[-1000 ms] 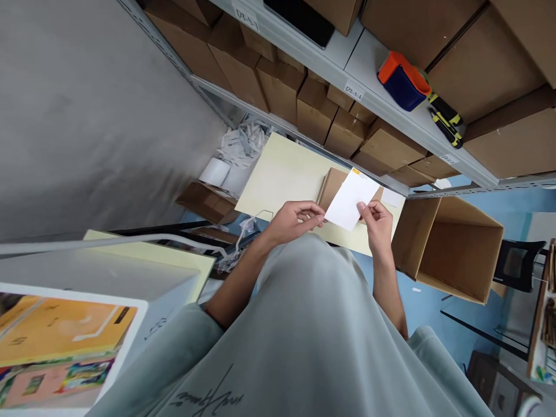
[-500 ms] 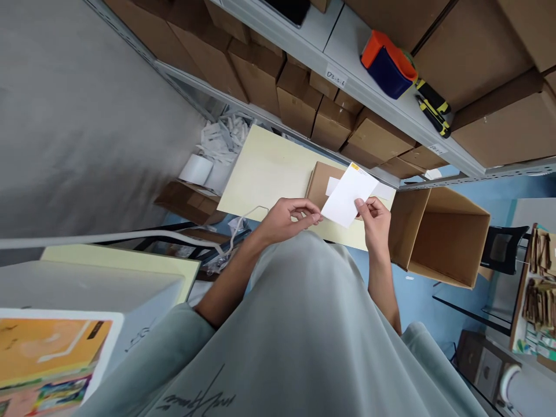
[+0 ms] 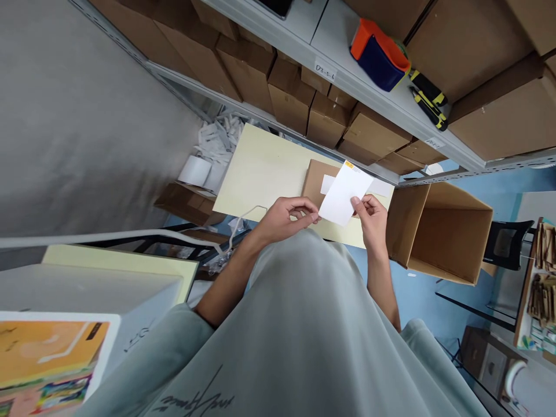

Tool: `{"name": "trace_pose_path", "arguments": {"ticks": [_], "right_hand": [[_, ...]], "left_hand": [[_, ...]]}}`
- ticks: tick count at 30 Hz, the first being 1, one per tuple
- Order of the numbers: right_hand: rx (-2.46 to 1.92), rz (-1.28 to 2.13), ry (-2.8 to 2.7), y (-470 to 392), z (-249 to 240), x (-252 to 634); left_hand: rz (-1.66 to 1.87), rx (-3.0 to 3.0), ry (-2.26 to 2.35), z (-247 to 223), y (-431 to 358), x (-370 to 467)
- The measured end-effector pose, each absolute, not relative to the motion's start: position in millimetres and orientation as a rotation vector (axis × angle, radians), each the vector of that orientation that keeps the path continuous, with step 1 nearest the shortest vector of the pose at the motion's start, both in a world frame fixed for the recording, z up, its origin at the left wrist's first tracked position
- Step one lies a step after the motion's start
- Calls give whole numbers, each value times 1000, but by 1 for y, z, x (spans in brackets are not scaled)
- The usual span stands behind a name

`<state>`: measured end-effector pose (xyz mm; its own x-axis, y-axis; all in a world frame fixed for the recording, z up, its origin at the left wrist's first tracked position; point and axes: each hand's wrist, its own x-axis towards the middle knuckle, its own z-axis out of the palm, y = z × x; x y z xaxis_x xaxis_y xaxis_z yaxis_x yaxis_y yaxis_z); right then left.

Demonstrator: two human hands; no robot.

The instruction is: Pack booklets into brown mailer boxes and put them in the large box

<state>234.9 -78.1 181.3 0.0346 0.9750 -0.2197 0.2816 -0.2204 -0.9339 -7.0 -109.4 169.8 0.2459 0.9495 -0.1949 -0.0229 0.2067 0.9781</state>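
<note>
A white sheet [image 3: 346, 194] with a small yellow-orange mark at its top corner is pinched at its right edge by my right hand [image 3: 372, 218]. At the sheet's lower left corner are the fingertips of my left hand [image 3: 295, 216], thumb and fingers pressed together; that corner seems to be between them. Behind the sheet, a flat brown box [image 3: 311, 180] with a white label lies on the pale yellow table [image 3: 260, 168]. The sheet covers part of the box.
An open carton [image 3: 452, 231] stands right of the table. Ahead runs a metal shelf [image 3: 282, 37] with brown boxes, an orange-and-blue holder [image 3: 382, 58] and yellow-black cutters [image 3: 428, 109]. A white cable [image 3: 130, 235] crosses at left, above a large white box [image 3: 87, 284].
The view has shifted slightly, so the shelf and table sit a little further left. Both hands keep nearly the same pose, with the sheet tilted slightly differently.
</note>
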Motion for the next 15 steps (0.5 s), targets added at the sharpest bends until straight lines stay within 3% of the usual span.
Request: {"name": "trace_pose_path", "arguments": {"ticks": [6, 11, 15], "right_hand": [[-1762, 1189, -1470, -86, 158, 230], [-1542, 1414, -1483, -113, 182, 221], [-1529, 1360, -1464, -118, 192, 216]], "left_hand": [[890, 1133, 1089, 169, -108, 2], [870, 1200, 1126, 160, -108, 9], [861, 1259, 1142, 153, -108, 15]]}}
